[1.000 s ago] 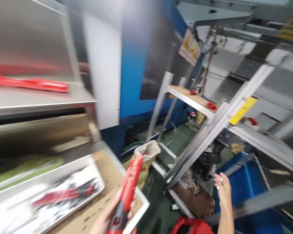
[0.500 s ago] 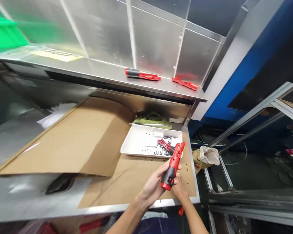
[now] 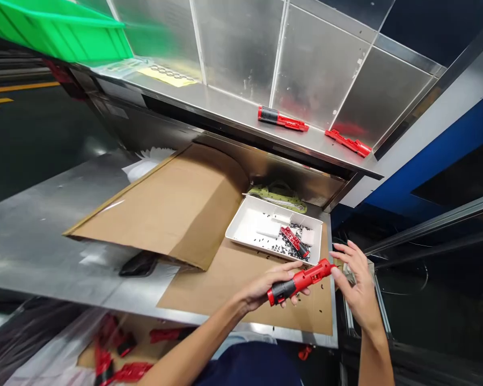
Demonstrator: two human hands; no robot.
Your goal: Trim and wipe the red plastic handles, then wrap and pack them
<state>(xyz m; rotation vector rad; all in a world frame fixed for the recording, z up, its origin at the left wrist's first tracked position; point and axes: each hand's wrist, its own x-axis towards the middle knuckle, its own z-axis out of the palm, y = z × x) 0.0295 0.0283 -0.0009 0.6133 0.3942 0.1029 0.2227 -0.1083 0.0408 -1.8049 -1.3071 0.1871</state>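
Observation:
My left hand (image 3: 265, 287) is closed around a red and black plastic tool housing (image 3: 300, 281), holding it over the cardboard sheet on the bench. The housing's black end points towards me and its red tip points away to the right. Close by that tip is my right hand (image 3: 356, 281), fingers apart and thumb at the tip; whether it touches is hard to tell. Just beyond sits a white tray (image 3: 235, 233) containing small black screws, white blocks and another red and black housing piece (image 3: 293, 241).
A bent cardboard piece (image 3: 173, 203) covers much of the bench's middle. On the metal shelf lie two red parts, a red and black housing (image 3: 284, 119) and a red shell (image 3: 348, 142). A green bin (image 3: 64, 32) stands at upper left. More red parts (image 3: 132, 371) lie below the bench edge.
The housing has turned from steep to a flatter slant in my left hand. My right hand has moved up and right from behind it to its red tip. The camera view has shifted left.

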